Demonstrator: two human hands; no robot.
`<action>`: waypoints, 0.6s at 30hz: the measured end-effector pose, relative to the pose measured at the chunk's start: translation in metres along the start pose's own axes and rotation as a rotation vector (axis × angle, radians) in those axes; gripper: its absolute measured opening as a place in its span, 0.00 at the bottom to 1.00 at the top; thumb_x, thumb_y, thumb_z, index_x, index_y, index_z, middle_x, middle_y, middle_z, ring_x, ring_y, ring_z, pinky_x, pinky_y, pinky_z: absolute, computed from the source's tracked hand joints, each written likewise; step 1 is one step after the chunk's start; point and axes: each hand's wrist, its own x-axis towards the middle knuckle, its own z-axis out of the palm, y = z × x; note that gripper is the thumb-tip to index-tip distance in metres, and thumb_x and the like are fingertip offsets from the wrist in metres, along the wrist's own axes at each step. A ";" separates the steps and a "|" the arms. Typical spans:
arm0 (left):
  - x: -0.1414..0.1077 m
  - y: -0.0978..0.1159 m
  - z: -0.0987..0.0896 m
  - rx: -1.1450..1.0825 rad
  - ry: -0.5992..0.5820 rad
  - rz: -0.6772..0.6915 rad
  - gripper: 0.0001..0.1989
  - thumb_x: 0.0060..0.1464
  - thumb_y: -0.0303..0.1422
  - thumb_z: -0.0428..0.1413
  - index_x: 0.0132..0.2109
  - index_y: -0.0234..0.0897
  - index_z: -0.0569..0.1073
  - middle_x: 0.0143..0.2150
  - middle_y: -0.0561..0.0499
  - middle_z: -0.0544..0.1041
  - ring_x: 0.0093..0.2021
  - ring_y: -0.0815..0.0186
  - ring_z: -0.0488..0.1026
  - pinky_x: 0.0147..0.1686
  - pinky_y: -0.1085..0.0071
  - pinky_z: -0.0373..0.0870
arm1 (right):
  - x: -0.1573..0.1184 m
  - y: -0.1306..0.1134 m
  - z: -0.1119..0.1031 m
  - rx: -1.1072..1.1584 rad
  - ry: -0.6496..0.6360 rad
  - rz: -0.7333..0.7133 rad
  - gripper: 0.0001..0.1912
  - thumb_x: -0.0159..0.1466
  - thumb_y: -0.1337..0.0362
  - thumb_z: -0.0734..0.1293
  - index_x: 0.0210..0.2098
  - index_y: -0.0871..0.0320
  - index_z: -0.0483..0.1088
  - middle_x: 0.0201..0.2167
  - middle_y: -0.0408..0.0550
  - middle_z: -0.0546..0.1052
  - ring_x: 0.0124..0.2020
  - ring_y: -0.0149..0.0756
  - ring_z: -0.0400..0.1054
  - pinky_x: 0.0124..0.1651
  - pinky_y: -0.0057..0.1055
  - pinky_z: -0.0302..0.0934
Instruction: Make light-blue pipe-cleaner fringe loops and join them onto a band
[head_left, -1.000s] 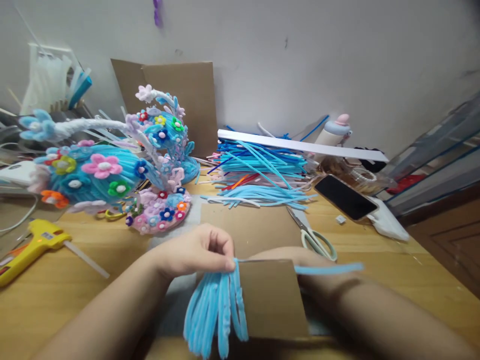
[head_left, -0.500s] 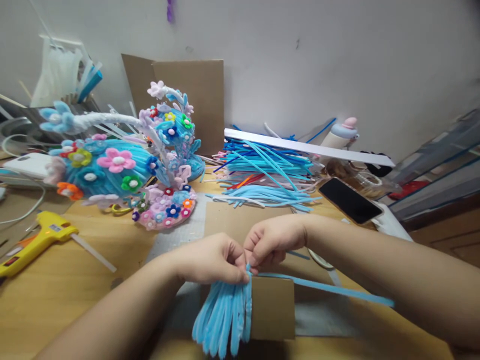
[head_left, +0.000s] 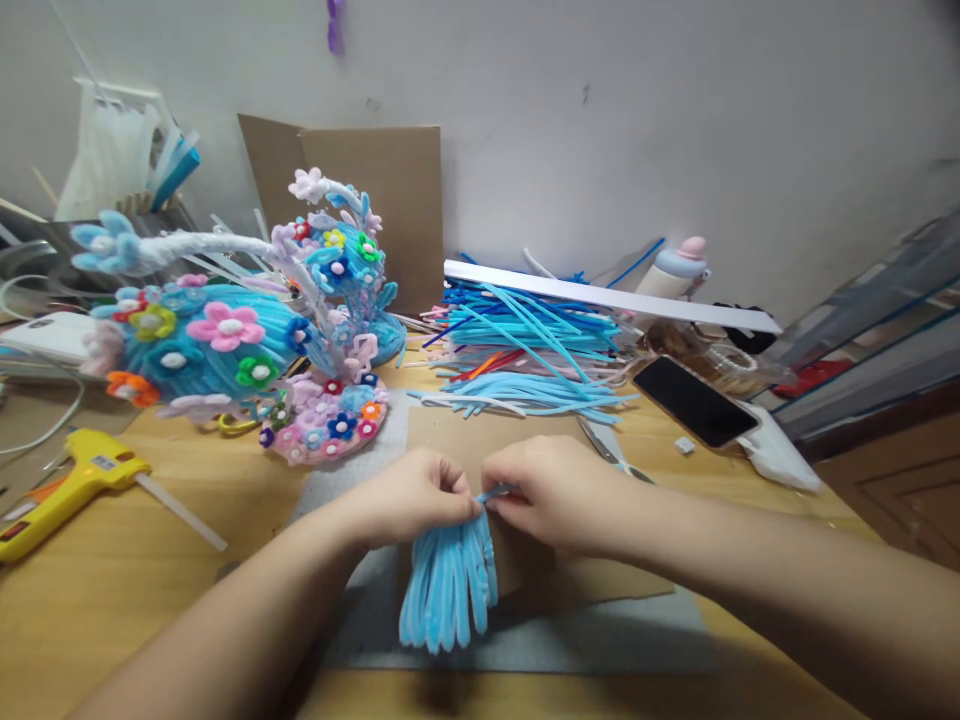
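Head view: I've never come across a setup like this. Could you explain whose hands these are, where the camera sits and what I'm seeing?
There is no machine here. These are one person's two bare hands, seen by a camera worn on their head, looking forward and down. The left hand pinches the top of a bunch of light blue pipe cleaners; the right hand grips a blue strand there. On the wooden table are a yellow glue gun, flower decorations, a pile of pipe cleaners, a phone and partly hidden scissors.
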 end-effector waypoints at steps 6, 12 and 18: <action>0.005 0.001 0.001 -0.155 0.223 -0.024 0.14 0.43 0.40 0.56 0.23 0.33 0.67 0.17 0.58 0.60 0.19 0.74 0.55 0.19 0.77 0.50 | -0.008 0.000 0.015 -0.009 0.194 0.034 0.07 0.61 0.65 0.58 0.30 0.58 0.66 0.27 0.47 0.72 0.27 0.34 0.64 0.27 0.28 0.47; 0.010 0.000 -0.002 -0.266 0.485 0.021 0.14 0.42 0.39 0.58 0.22 0.32 0.67 0.19 0.56 0.65 0.19 0.73 0.60 0.20 0.77 0.55 | -0.019 0.004 0.028 0.424 0.306 0.184 0.08 0.63 0.65 0.57 0.30 0.57 0.65 0.25 0.43 0.70 0.27 0.31 0.62 0.30 0.27 0.52; 0.012 0.000 -0.002 -0.377 0.566 0.107 0.13 0.43 0.37 0.58 0.22 0.33 0.66 0.18 0.58 0.66 0.19 0.74 0.61 0.22 0.77 0.56 | -0.022 0.016 0.050 0.960 0.369 0.377 0.11 0.60 0.58 0.62 0.26 0.59 0.63 0.19 0.38 0.63 0.21 0.26 0.56 0.24 0.24 0.50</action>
